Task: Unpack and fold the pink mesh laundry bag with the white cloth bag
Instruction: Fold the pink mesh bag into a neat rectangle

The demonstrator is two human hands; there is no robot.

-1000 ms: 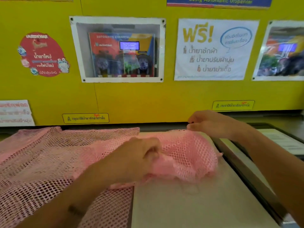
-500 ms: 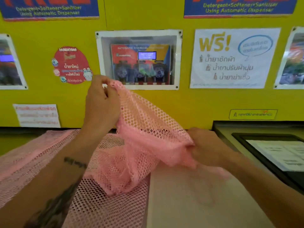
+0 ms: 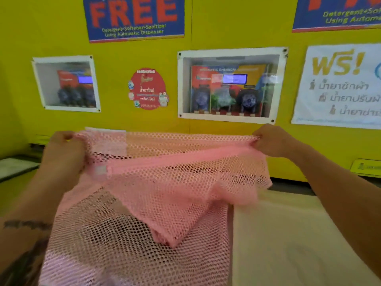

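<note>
Here the mesh bag [image 3: 165,182] is stretched between both hands, raised above the worktop's [image 3: 18,166] far edge. The left hand [image 3: 61,149] is closed on one top corner, the right hand [image 3: 272,141] is pinched shut on the other, and the top edge runs taut between them. The lower part hangs down and piles loosely over more pink mesh lying at the worktop's near left. The white cloth bag [image 3: 299,244] lies flat at the near right, its left edge just beside the mesh.

The main risk, as I judge it, is a crooked fold: the hanging part is already bunched and doubled, so laying it down as it is would trap creases. Open mesh also snags easily on fingers and on itself. A slack pinch at either corner would let that side drop and twist the bag.
</note>
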